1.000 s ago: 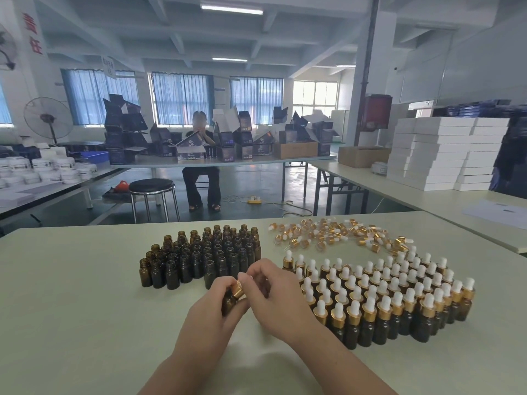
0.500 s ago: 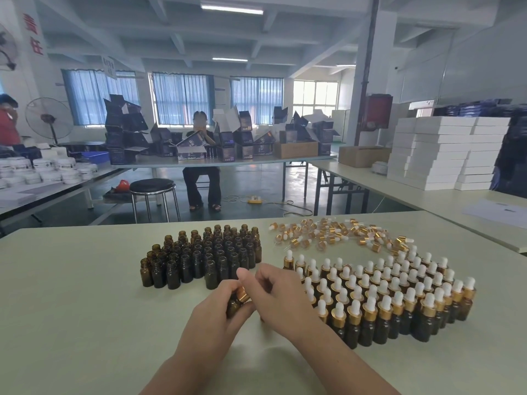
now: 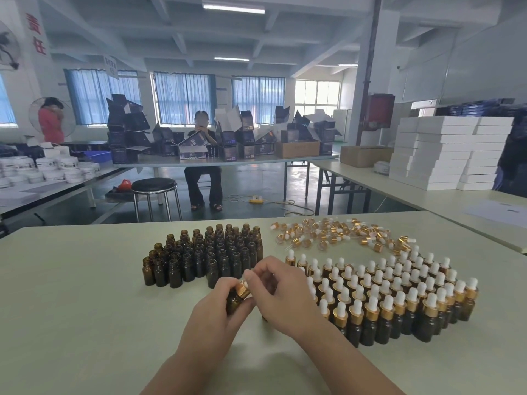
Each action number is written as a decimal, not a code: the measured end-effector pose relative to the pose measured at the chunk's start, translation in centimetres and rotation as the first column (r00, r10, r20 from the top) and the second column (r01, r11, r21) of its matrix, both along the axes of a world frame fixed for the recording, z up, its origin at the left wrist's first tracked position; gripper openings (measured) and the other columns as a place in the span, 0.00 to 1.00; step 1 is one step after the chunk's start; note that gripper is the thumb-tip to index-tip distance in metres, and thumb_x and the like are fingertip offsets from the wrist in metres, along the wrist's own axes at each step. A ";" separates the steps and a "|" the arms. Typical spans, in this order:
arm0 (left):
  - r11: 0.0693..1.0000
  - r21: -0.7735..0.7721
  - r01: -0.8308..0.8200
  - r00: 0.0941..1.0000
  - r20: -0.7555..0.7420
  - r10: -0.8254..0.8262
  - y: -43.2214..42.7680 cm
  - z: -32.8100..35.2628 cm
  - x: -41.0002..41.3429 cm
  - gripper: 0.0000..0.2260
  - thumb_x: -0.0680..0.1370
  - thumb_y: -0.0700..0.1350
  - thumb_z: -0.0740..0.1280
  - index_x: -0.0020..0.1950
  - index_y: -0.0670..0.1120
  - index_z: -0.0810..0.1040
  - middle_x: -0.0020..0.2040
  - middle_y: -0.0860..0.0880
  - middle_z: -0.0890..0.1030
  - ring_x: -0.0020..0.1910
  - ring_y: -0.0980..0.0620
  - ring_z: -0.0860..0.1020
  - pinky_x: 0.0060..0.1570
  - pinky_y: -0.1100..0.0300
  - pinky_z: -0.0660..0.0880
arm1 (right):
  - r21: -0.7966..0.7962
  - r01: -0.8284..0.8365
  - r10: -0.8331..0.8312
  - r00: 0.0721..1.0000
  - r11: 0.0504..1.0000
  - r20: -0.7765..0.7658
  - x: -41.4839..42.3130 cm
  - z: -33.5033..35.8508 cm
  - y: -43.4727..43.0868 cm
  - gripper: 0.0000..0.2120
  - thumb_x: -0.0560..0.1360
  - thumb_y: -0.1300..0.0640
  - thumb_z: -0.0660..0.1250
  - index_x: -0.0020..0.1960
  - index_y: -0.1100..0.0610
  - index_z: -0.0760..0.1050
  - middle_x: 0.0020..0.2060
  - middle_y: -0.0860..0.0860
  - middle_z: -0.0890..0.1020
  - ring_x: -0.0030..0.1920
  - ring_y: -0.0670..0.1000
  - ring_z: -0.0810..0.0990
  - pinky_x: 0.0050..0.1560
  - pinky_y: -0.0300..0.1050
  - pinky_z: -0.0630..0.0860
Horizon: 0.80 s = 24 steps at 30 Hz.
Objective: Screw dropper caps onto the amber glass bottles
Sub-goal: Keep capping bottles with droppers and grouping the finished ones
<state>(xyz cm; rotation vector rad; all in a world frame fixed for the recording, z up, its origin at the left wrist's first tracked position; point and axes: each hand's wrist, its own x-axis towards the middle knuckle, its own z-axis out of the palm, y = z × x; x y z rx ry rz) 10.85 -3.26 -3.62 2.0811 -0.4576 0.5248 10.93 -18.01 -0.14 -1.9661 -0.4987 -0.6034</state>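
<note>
Gripping amber bottle (image 3: 234, 302) in our left hand (image 3: 214, 317), fingers curled round it; our right hand (image 3: 282, 292) pinches gold dropper cap (image 3: 243, 289).

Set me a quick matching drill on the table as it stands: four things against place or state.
Things:
1. uncapped bottles
2. loose dropper caps
3. capped bottles
4. tilted bottle

States:
A. scattered lying down, far right of the table
B. in the left hand's grip, right hand pinching its gold cap
C. upright cluster, left of centre
D. upright rows, near right

Pairs: 1-C, 2-A, 3-D, 4-B.
</note>
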 end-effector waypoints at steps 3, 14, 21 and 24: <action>1.000 -0.021 -0.004 1.000 0.007 0.004 0.0 0.0 0.0 0.10 0.74 0.50 0.71 0.44 0.55 0.69 0.40 0.63 0.77 0.35 0.59 0.75 0.33 0.68 0.69 | 0.002 0.021 -0.021 1.000 1.000 0.011 0.0 0.1 0.0 0.09 0.76 0.50 0.67 0.39 0.53 0.76 0.28 0.39 0.75 0.31 0.41 0.74 0.32 0.30 0.68; 1.000 0.014 -0.021 0.995 0.098 0.019 0.2 0.2 0.2 0.15 0.70 0.66 0.60 0.45 0.57 0.72 0.38 0.59 0.75 0.36 0.56 0.73 0.33 0.65 0.68 | -0.200 -0.095 0.091 0.995 0.975 -0.030 0.0 3.0 -0.6 0.04 0.78 0.55 0.66 0.44 0.53 0.76 0.33 0.43 0.77 0.32 0.37 0.73 0.34 0.27 0.68; 0.999 -0.007 -0.054 0.991 0.123 0.054 0.3 0.3 0.1 0.13 0.79 0.58 0.51 0.49 0.55 0.72 0.39 0.57 0.76 0.40 0.56 0.75 0.37 0.62 0.71 | -0.469 -0.107 0.055 0.991 0.877 -0.124 1.2 6.1 -3.2 0.05 0.78 0.52 0.66 0.45 0.52 0.76 0.33 0.42 0.76 0.34 0.33 0.73 0.34 0.26 0.68; 0.997 0.005 -0.073 0.990 0.125 0.071 0.5 0.3 0.3 0.11 0.80 0.56 0.53 0.48 0.55 0.73 0.38 0.55 0.75 0.37 0.56 0.74 0.34 0.64 0.69 | -0.576 -0.121 0.047 0.989 0.809 -0.142 1.4 6.4 -3.8 0.07 0.78 0.51 0.65 0.46 0.53 0.76 0.32 0.42 0.76 0.31 0.37 0.74 0.32 0.29 0.69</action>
